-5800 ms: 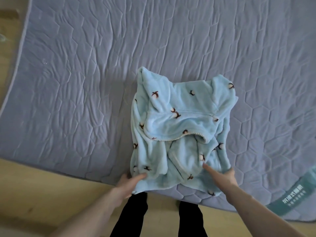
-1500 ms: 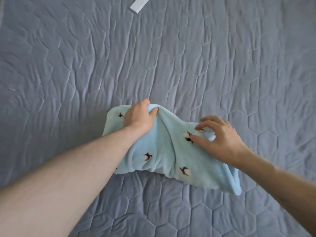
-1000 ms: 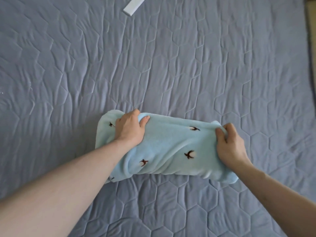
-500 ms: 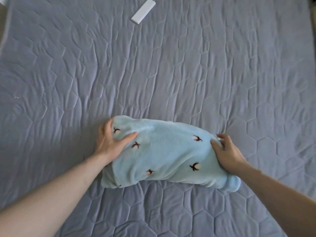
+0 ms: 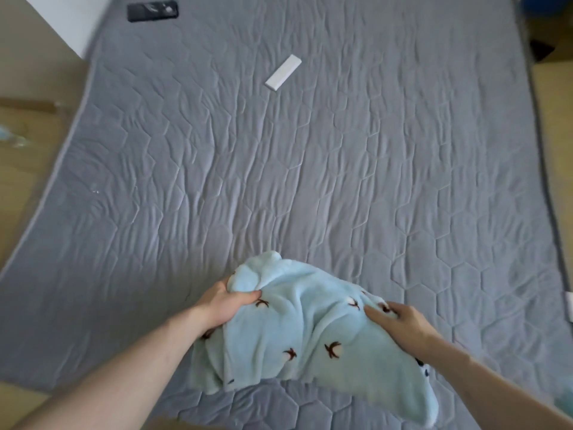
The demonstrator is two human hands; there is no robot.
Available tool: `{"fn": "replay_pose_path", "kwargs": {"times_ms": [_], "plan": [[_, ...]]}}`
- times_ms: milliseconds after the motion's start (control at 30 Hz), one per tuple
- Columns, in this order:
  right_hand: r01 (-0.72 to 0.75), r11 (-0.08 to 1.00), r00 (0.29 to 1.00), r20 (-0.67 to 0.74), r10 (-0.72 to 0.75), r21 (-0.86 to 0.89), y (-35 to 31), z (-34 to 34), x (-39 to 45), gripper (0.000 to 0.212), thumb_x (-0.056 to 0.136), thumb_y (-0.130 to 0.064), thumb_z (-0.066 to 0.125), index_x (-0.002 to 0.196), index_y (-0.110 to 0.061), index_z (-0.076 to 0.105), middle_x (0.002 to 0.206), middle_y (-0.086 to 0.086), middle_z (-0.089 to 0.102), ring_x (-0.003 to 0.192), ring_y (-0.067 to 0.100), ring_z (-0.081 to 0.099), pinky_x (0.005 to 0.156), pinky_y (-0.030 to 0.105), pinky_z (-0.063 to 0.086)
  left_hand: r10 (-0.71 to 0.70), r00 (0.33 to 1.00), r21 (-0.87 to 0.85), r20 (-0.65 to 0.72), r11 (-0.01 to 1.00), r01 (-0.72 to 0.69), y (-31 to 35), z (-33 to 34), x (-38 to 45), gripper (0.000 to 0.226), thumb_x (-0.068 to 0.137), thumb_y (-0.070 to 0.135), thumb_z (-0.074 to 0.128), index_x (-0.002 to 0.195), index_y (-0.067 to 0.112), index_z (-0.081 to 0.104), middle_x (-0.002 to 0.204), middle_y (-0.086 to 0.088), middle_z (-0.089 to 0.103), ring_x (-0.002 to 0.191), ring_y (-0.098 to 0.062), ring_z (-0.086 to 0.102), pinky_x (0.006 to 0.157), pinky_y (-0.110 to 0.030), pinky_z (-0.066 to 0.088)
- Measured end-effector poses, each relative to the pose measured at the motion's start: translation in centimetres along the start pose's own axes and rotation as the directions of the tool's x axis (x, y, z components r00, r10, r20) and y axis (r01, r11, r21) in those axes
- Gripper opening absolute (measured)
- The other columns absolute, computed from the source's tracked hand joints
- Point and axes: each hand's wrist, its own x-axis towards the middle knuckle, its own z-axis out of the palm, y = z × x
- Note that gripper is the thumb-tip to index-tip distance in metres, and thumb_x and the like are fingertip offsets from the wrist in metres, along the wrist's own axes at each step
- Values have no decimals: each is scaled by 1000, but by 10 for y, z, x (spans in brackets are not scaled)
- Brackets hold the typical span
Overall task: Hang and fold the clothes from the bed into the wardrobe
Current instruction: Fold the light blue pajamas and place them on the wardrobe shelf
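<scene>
Folded light-blue fleece garment (image 5: 297, 330) lies at the near edge of the grey quilted bed (image 5: 310, 169). Left hand (image 5: 223, 305) and right hand (image 5: 400, 321) each pinch its fabric at opposite ends.

Grey quilted mattress cover with hexagonal stitching (image 5: 341, 181), wrinkled; on it lie a flat white rectangular bar (image 5: 283, 72) near the far middle, a dark rectangular device (image 5: 153, 10) at the far-left corner, and a folded pale-blue fleece garment with brown motifs (image 5: 297, 330) at the near edge.

Soft, even daylight across the grey mattress (image 5: 341, 181) — shadows faint, no glare. Edges bow with wide-angle distortion, and the corners and near forearms smear with blur.
</scene>
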Motion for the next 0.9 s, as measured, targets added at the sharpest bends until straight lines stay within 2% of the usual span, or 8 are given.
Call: {"fn": "replay_pose_path", "kwargs": {"times_ms": [100, 200, 300, 400, 433, 533, 700, 900], "plan": [[-12, 1000, 996, 84, 9, 24, -8, -17, -62, 37, 88, -61, 70, 99, -27, 79, 80, -10, 80, 74, 6, 76, 72, 28, 60, -109, 994, -29, -8, 994, 109, -5, -28, -72, 70, 53, 70, 81, 112, 35, 71, 111, 7, 75, 100, -15, 70, 84, -29, 53], [-3, 1000, 989, 145, -1, 27, -25, -45, -130, 36, 89, -61, 70, 104, -29, 78, 82, -7, 80, 74, 10, 78, 66, 27, 56, -155, 988, -121, 3, 981, 154, -2, -51, -158, 65, 55, 67, 86, 108, 34, 71, 113, 4, 75, 105, -21, 71, 102, -41, 52], [64, 998, 981, 186, -62, -5, -48, -70, -192, 36, 88, -64, 68, 106, -34, 77, 85, -7, 81, 76, 11, 78, 66, 28, 58, -149, 989, -197, 14, 969, 148, 3, -65, -244, 59, 58, 64, 89, 107, 34, 76, 101, 9, 79, 96, -14, 76, 96, -39, 57], [141, 988, 968, 219, -127, -54, -75, -90, -249, 42, 82, -72, 70, 101, -37, 79, 85, -9, 81, 76, 10, 78, 66, 27, 57, -121, 991, -231, -58, 967, 105, 2, -75, -326, 45, 67, 64, 86, 102, 39, 74, 89, 24, 77, 79, 4, 72, 73, -19, 57], [177, 982, 961, 227, -158, -69, -85, -94, -268, 45, 77, -78, 69, 97, -39, 79, 84, -10, 80, 75, 8, 78, 64, 25, 55, -110, 991, -250, -76, 964, 88, 1, -79, -350, 46, 67, 65, 85, 104, 39, 73, 90, 24, 77, 82, 3, 72, 75, -20, 56], [264, 958, 937, 267, -227, -114, -115, -97, -314, 48, 66, -87, 63, 88, -47, 77, 82, -12, 79, 75, 5, 77, 64, 24, 53, -110, 989, -349, -100, 935, 69, -6, -90, -415, 64, 62, 65, 87, 116, 33, 72, 105, 12, 78, 99, -13, 74, 93, -37, 56], [419, 886, 875, 350, -335, -200, -194, -67, -367, 52, 70, -86, 62, 93, -42, 78, 85, -13, 79, 79, 5, 76, 79, 35, 62, -80, 979, -501, -188, 865, -26, -41, -125, -493, 68, 62, 63, 90, 119, 31, 72, 108, 9, 78, 97, -14, 76, 94, -43, 58], [604, 753, 761, 470, -447, -262, -307, 8, -414, 64, 68, -92, 63, 96, -37, 78, 89, -10, 80, 83, 9, 77, 85, 43, 63, -120, 919, -643, -375, 748, -165, -115, -194, -564, 70, 63, 65, 90, 122, 33, 70, 111, 12, 77, 98, -11, 75, 90, -40, 58]]}}
